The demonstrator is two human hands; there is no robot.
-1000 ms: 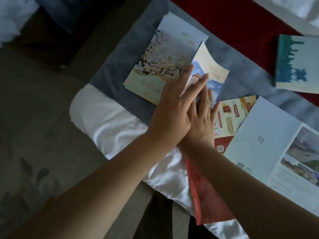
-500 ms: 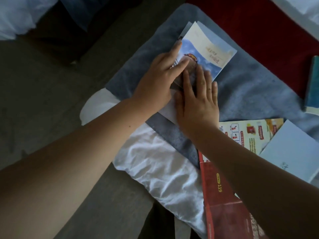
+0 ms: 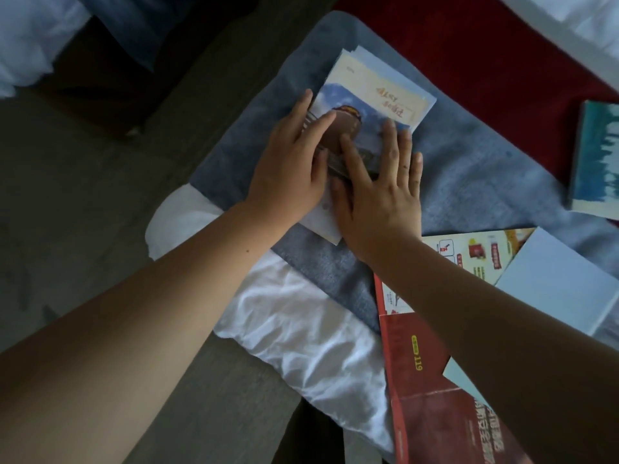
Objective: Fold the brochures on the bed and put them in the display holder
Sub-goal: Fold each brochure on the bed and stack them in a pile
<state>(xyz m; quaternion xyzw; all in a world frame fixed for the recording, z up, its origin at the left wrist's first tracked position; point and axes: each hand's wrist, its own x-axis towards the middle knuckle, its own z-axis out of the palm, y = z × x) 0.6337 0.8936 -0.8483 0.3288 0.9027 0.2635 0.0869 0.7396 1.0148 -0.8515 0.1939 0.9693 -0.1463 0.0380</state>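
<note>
A folded brochure with a blue-sky picture and a cream panel of orange script lies on the grey blanket at the corner of the bed. My left hand lies flat on its left part, fingers straight. My right hand presses flat on its lower right part, fingers spread. The near end of the brochure is hidden under both hands. No display holder is in view.
A red and yellow brochure lies under my right forearm. A pale blue brochure sits at the right, a teal-printed one at the far right edge. White bedding hangs at the bed corner over dark floor. Red cloth covers the far bed.
The right panel was folded over the blossom picture, so the brochure now lies closed. My right hand slid right across the cover, and both hands press it flat.
</note>
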